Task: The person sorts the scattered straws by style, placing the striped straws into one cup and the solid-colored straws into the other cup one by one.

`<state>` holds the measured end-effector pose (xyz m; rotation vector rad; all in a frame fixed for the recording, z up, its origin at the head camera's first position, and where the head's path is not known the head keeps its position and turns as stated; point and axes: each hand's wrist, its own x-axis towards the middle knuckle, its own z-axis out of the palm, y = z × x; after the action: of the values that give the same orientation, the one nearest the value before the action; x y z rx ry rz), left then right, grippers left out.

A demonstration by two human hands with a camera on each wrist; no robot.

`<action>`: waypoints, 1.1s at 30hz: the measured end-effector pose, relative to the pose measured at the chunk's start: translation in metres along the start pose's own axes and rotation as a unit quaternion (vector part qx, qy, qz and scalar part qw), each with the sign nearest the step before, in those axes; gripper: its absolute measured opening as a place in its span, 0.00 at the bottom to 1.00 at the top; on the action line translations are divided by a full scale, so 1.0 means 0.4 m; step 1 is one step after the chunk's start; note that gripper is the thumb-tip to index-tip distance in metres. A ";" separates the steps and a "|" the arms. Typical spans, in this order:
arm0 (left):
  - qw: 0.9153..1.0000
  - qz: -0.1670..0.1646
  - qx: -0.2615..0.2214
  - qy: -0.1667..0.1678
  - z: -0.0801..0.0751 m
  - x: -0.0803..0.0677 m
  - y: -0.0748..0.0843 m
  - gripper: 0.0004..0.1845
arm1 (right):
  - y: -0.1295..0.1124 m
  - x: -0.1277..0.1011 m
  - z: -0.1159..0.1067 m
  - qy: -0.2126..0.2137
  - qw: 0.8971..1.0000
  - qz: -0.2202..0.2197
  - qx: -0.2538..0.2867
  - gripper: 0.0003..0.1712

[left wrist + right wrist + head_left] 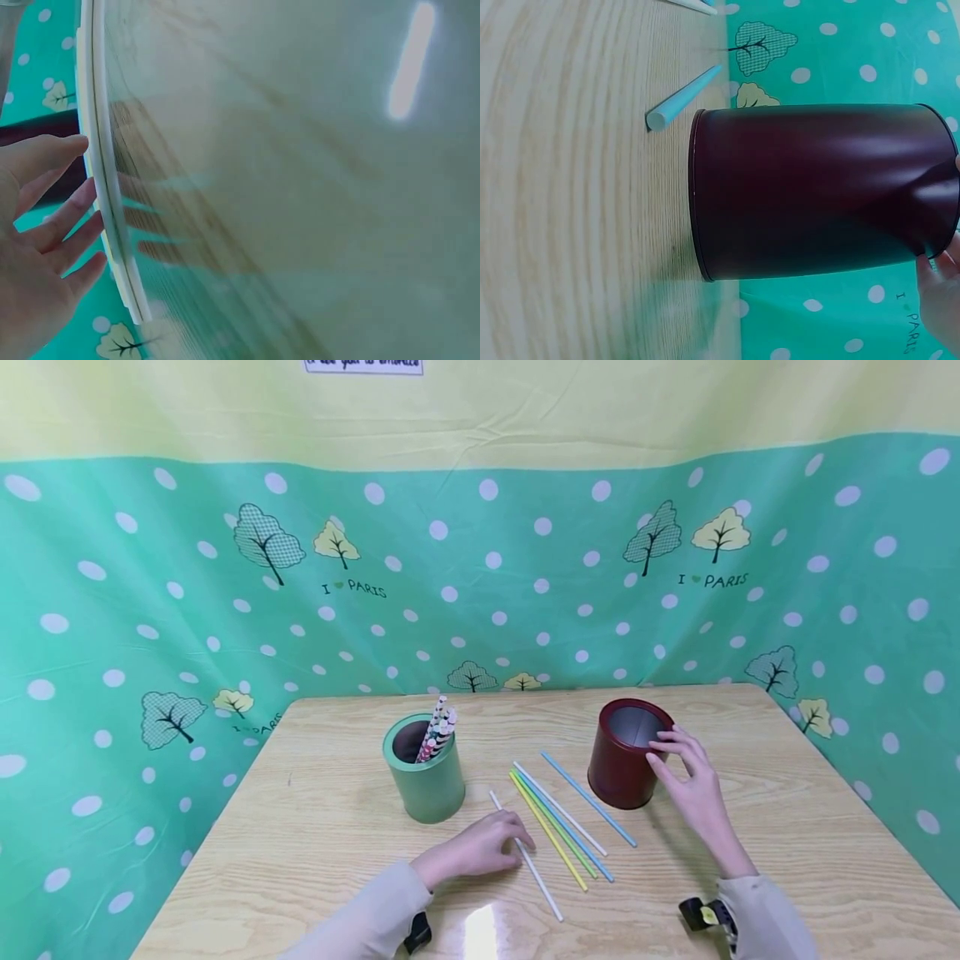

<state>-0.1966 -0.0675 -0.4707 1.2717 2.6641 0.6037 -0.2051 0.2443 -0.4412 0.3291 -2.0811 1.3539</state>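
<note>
My left hand [480, 846] is at a thin white stick [542, 883] lying on the table, its fingertips right at the stick. In the left wrist view the thumb and fingers [71, 217] are spread apart along the stick's side. My right hand [693, 785] holds a dark red can [624, 772] by its rim, the thumb outside and the fingertips over the edge. The can stands upright, its grey inside showing with nothing visible in it. In the right wrist view its smooth side fills the middle, with the thumb [928, 274] near the rim.
Between the hands lie several thin sticks: yellow [551, 835], green, white and blue [588, 799]. A green can [427, 789] with several patterned sticks [438, 731] stands to the left. A polka-dot curtain [495, 560] hangs behind the wooden table [315, 827].
</note>
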 end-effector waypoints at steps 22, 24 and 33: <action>0.999 0.038 0.031 -0.003 0.004 0.013 -0.008 0.05 | -0.029 0.000 -0.001 -0.011 0.998 0.045 -0.031 0.13; 0.999 0.037 0.038 -0.005 0.004 0.014 -0.008 0.05 | -0.045 0.000 0.000 -0.011 0.999 0.045 -0.029 0.13; 0.997 0.028 0.066 -0.022 0.000 0.019 -0.004 0.04 | -0.109 0.001 0.003 -0.001 0.998 0.037 -0.046 0.12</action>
<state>-0.2024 -0.0626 -0.4709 1.3805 2.6797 0.4076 -0.1833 0.2240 -0.4091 0.2163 -2.1679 1.2962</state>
